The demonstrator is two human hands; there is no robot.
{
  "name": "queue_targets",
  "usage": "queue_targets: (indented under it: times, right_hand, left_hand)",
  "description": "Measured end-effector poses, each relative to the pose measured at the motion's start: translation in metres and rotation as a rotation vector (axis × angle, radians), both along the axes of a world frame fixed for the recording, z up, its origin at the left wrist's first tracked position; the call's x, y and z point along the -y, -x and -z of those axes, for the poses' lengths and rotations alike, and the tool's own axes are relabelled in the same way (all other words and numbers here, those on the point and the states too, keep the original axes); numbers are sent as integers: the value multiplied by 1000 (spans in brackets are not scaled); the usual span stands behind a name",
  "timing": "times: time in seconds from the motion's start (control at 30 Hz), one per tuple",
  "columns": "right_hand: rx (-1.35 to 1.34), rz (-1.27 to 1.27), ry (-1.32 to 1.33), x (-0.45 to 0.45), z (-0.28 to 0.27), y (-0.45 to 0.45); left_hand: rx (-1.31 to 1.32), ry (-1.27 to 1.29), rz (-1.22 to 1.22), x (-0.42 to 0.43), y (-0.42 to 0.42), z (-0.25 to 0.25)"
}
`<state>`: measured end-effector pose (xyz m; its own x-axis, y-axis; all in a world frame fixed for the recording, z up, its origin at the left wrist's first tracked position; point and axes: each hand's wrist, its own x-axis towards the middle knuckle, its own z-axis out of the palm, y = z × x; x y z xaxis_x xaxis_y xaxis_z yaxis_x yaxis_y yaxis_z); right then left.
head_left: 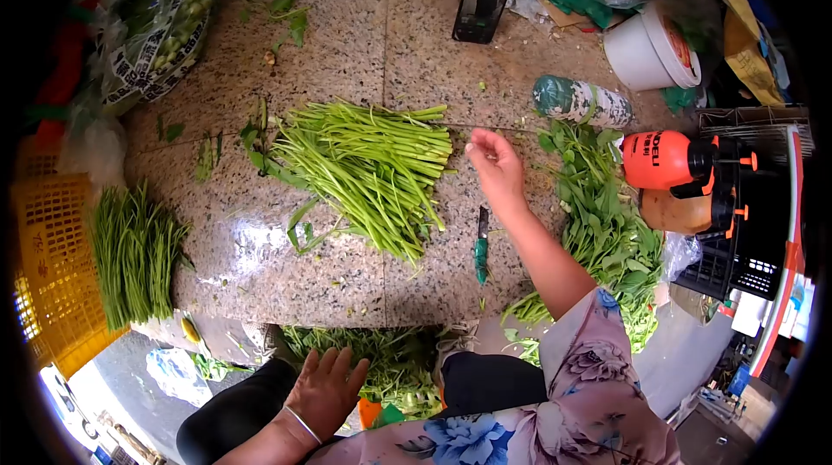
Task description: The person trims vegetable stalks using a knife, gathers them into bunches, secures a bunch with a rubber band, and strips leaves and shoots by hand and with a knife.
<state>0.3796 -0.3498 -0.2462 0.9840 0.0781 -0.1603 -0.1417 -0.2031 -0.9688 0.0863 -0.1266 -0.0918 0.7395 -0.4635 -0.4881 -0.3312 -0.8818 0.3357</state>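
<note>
A heap of cut green vegetable stems (pixel 364 175) lies across the stone table, most of its cut ends towards the right. Just off those ends is my right hand (pixel 500 172), its fingers loosely curled and a little apart, with nothing visible in them. Below this hand, a small knife with a green-wrapped handle (pixel 481 259) rests on the stone, touched by neither hand. My left hand (pixel 328 391), with a bracelet at the wrist, hovers over my lap with its fingers spread and holds nothing. Leafy greens (pixel 360 352) lie beneath the table edge, beyond that hand.
Leafy tops (pixel 598 222) are piled at the right, beside an orange spray bottle (pixel 656 160), a wrapped bottle (pixel 582 102) and a white bucket (pixel 646 51). A phone (pixel 482 6) stands at the back. Leftward are a stem bundle (pixel 134 257), a yellow crate (pixel 56 266) and bagged vegetables (pixel 165 23).
</note>
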Motion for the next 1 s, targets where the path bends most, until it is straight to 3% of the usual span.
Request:
queue_targets:
  times: [0.2,0.27,0.4,0.47,0.6,0.73,0.87,0.93,0.97,1.0]
  right_hand:
    - [30,-86,16,-4,-30,35]
    - [-12,-81,-105,-7,-48,55]
    - [-20,-149,-84,0,-70,107]
    - [-16,-226,12,13,-78,125]
    - [-113,-416,78,21,-127,140]
    - [-108,-680,503,-1,-194,121]
    - [-221,-813,516,-35,-189,101]
    - [-254,-789,618,-54,-154,103]
    - [-243,-701,619,-59,-127,106]
    - [-235,-619,622,-64,-98,112]
  left_hand:
    - [95,51,-20,14,24,-19]
    - [116,41,8,18,29,-30]
    - [21,-62,77,22,37,-43]
    - [-101,-124,88,24,29,-62]
    - [-81,-122,13,17,31,-77]
    - [139,-191,-73,4,63,-87]
    - [339,-73,-203,-7,99,-97]
    - [87,271,-325,-16,106,-82]
    - [-170,319,-383,-22,100,-65]
    - [-318,103,-366,-24,94,-60]
